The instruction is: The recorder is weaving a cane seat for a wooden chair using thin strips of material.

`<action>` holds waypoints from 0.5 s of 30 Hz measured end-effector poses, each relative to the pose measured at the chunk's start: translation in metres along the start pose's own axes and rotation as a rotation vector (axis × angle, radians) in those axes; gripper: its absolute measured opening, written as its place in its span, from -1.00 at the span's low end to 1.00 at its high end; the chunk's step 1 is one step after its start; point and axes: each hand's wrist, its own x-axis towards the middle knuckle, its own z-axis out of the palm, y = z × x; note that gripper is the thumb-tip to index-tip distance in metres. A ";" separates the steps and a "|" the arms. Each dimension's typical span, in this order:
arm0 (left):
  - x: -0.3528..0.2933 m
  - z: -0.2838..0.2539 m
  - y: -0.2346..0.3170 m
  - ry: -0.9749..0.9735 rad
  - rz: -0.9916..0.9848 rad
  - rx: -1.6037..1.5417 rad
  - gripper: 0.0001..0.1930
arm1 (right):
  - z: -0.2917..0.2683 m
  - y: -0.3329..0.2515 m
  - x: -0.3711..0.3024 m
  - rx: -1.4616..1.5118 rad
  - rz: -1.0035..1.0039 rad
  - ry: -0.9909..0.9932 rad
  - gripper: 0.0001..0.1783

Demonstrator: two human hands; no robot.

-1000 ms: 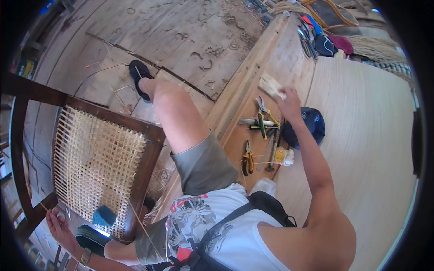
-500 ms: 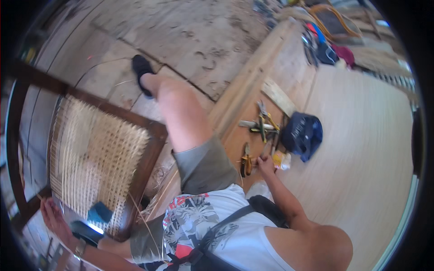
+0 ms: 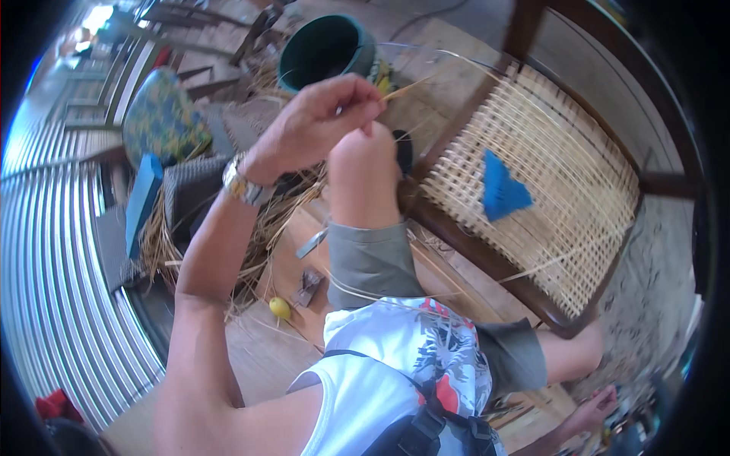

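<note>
My left hand (image 3: 331, 121), with a watch on its wrist, is raised beside my bent knee. Its thumb and forefinger pinch the end of a thin cane strand (image 3: 407, 90). To the right stands a dark wooden chair frame (image 3: 494, 277) whose seat is woven cane (image 3: 563, 152), with an open lattice. A blue wedge-shaped piece (image 3: 503, 186) lies on the weave. One loose strand (image 3: 547, 264) runs from the seat toward my lap. My right hand (image 3: 595, 410) is low at the right edge, small and blurred, beside tools; its fingers look curled, and what they hold is unclear.
A dark green bucket (image 3: 327, 53) stands beyond my left hand. Loose cane strips (image 3: 163, 235) heap at the left, near a floral cushion (image 3: 163, 114). A yellow-green fruit (image 3: 280, 307) lies on the boards. Corrugated metal sheeting (image 3: 53, 251) borders the left side.
The view has swung round. My left hand has gone from beside the chair seat to above my knee, pinching a strand. My right hand now shows near the lower right rim.
</note>
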 end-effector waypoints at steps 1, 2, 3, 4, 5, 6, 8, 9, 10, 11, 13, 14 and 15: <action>-0.028 -0.005 -0.011 0.067 -0.121 0.036 -0.87 | 0.010 -0.033 0.008 0.011 -0.078 -0.037 -0.63; -0.058 -0.011 -0.026 0.129 -0.244 0.069 -0.87 | 0.021 -0.063 0.010 0.020 -0.153 -0.073 -0.63; -0.088 -0.017 -0.043 0.140 -0.215 0.217 -0.87 | 0.030 -0.095 0.006 0.040 -0.144 -0.144 -0.67; -0.118 -0.018 -0.065 0.144 -0.189 0.363 -0.86 | 0.038 -0.117 0.001 0.035 -0.170 -0.150 -0.67; -0.149 -0.014 -0.093 0.205 -0.313 0.349 -0.85 | 0.049 -0.133 -0.006 0.056 -0.284 -0.219 -0.71; -0.175 -0.007 -0.123 0.259 -0.429 0.332 -0.83 | 0.059 -0.149 -0.017 0.074 -0.394 -0.280 -0.75; -0.206 0.014 -0.156 0.354 -0.443 0.317 -0.80 | 0.072 -0.180 -0.040 0.044 -0.363 -0.362 -0.78; -0.214 0.013 -0.177 0.217 -0.557 0.501 -0.63 | 0.075 -0.195 -0.051 0.018 -0.319 -0.433 -0.82; -0.215 0.014 -0.189 0.213 -0.545 0.486 -0.63 | 0.077 -0.206 -0.063 0.006 -0.322 -0.417 -0.82; -0.214 0.016 -0.197 0.171 -0.574 0.423 -0.59 | 0.078 -0.216 -0.074 -0.009 -0.378 -0.439 -0.85; -0.213 0.023 -0.218 0.065 -0.640 0.349 -0.54 | 0.077 -0.224 -0.086 -0.038 -0.417 -0.423 -0.88; -0.206 0.024 -0.223 0.019 -0.600 0.430 -0.56 | 0.073 -0.224 -0.090 0.007 -0.413 -0.441 -0.90; -0.199 0.022 -0.224 -0.029 -0.549 0.521 -0.59 | 0.067 -0.222 -0.092 0.057 -0.401 -0.452 -0.92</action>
